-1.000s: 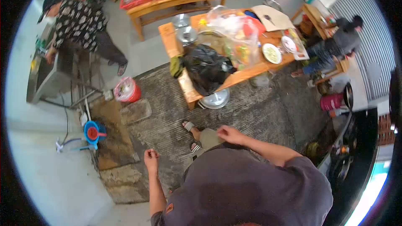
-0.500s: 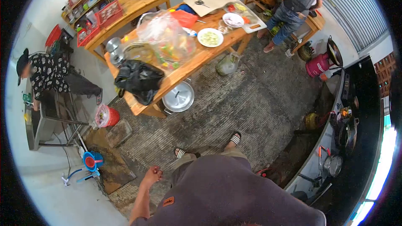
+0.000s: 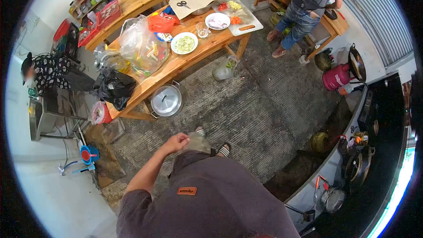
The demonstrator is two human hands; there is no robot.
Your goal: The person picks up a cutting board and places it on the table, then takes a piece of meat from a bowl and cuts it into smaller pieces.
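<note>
My left hand [image 3: 176,142] hangs in front of my body with its fingers curled and nothing in it. It sits just above my raised knee [image 3: 197,142], over the grey ribbed floor. My sandalled foot [image 3: 223,150] shows beside it. My right hand is out of view behind my dark grey shirt [image 3: 207,198]. The nearest thing ahead is a large lidded metal pot [image 3: 165,100] under the wooden table [image 3: 140,91], well apart from my hand.
The table carries a black bag [image 3: 113,87], a clear bag of vegetables [image 3: 141,46], a plate of shredded greens [image 3: 184,44] and a cutting board [image 3: 249,27]. One person [image 3: 308,0] stands at the far right, another [image 3: 48,72] at the left sink. A pink gas cylinder [image 3: 335,78] and a dark counter [image 3: 379,119] line the right.
My left hand has swung from my side up in front of my knee. My right hand, seen a second ago, has left the view. The view has turned toward the table.
</note>
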